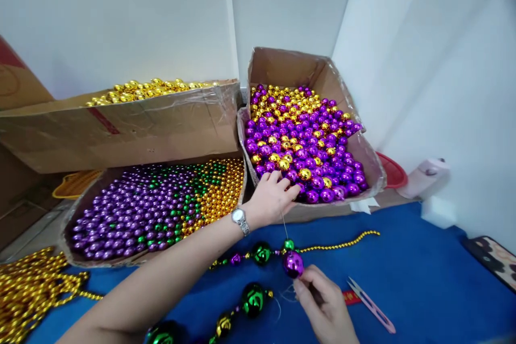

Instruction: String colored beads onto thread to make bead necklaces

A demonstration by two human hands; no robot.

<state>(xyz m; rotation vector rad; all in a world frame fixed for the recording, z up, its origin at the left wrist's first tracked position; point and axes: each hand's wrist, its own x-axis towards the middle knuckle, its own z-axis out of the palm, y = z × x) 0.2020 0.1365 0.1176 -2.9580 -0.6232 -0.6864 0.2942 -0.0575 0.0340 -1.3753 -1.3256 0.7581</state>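
Note:
My left hand [274, 196], with a silver watch [241, 220] at the wrist, reaches over the near edge of the box of purple and gold beads [305, 174]. Its fingers curl by the beads, and the thumb is hidden. A thin taut thread [284, 227] runs from under this hand down to a small green bead [289, 245]. Just below sits a large shiny purple bead [293, 264], pinched at its lower side by my right hand [324, 301]. Beaded strands with a green ball [261, 252] and a bigger green ball [253, 300] lie close by.
Pink thread snips [373, 306] lie right of my right hand, near a red strip [351, 297]. A gold bead chain [342, 244] crosses the blue cloth [403, 269]. Left stand a box of mixed beads [133, 215], a carton [161, 131] of gold beads, and piled gold chains [32, 290].

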